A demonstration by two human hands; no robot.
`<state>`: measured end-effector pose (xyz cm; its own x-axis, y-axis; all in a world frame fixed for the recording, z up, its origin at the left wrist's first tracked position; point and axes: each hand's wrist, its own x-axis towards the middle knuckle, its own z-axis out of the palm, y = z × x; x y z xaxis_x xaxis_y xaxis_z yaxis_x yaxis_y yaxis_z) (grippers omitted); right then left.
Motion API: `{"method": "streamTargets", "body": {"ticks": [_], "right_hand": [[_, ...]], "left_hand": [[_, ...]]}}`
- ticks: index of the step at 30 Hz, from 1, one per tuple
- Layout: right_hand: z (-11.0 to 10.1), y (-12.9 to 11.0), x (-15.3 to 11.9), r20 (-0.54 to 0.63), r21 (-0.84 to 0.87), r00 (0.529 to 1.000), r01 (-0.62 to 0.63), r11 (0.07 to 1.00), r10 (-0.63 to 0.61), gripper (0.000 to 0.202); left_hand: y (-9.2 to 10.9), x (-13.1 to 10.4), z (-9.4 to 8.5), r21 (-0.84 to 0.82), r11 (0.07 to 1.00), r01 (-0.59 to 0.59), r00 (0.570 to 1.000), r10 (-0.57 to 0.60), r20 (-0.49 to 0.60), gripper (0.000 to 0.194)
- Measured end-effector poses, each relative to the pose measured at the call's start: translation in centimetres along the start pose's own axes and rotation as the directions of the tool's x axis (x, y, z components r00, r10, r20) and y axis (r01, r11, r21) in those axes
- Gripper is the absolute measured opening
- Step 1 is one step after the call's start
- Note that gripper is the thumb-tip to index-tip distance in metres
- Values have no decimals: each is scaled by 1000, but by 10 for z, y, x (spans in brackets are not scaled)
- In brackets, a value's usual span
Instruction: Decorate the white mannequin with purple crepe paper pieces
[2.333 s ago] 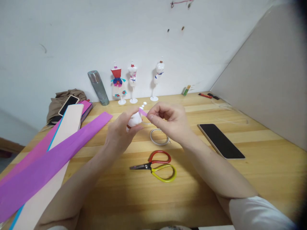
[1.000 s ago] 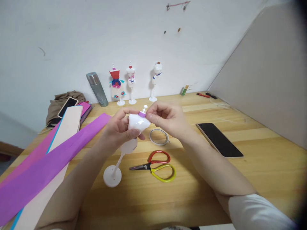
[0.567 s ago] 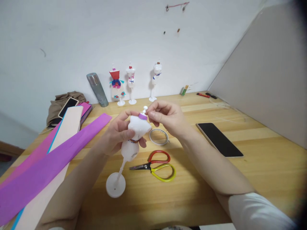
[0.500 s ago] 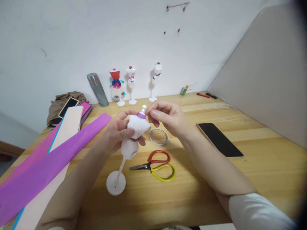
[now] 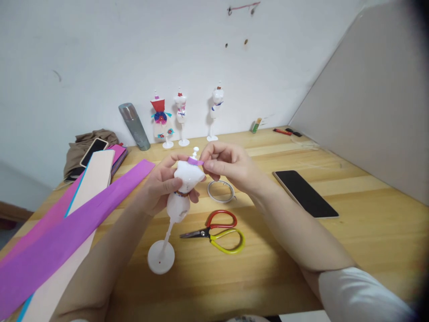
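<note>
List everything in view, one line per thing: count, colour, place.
Tilted plastic dress form: 1, white, left grip
Thin band: 1, purple, held form's neck
Small standing dress forms: 3, white, trimmed, by wall
Long paper strips: several, purple, pink, cream, blue, left
Flat phones: 2, black-screened, right and far left
Metal scissors: 1, red-and-yellow handles, centre
Thin ring: 1, white, beyond scissors
Cylindrical bottle: 1, grey-green, by wall
Crumpled cloth: 1, brown, back left
Small tube: 1, green-yellow, back right
Wooden table: 1, light brown, underneath
Left hand: 1, bare, on form
Right hand: 1, bare, at band
</note>
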<state>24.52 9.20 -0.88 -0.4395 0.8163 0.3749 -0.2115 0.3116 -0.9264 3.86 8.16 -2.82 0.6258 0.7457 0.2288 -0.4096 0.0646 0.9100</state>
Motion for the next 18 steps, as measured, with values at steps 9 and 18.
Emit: {"method": "streamTargets", "body": {"ticks": [9,18], "right_hand": [[6,5,2,-18,22,999,-32,999,32,20],[3,6,3,35,14,998,-48,999,47,23]], "left_hand": [[-4,0,-2,-17,1000,7,1000,-6,4,47],[-10,2,0,-90,995,48,999,-48,8,44]]}}
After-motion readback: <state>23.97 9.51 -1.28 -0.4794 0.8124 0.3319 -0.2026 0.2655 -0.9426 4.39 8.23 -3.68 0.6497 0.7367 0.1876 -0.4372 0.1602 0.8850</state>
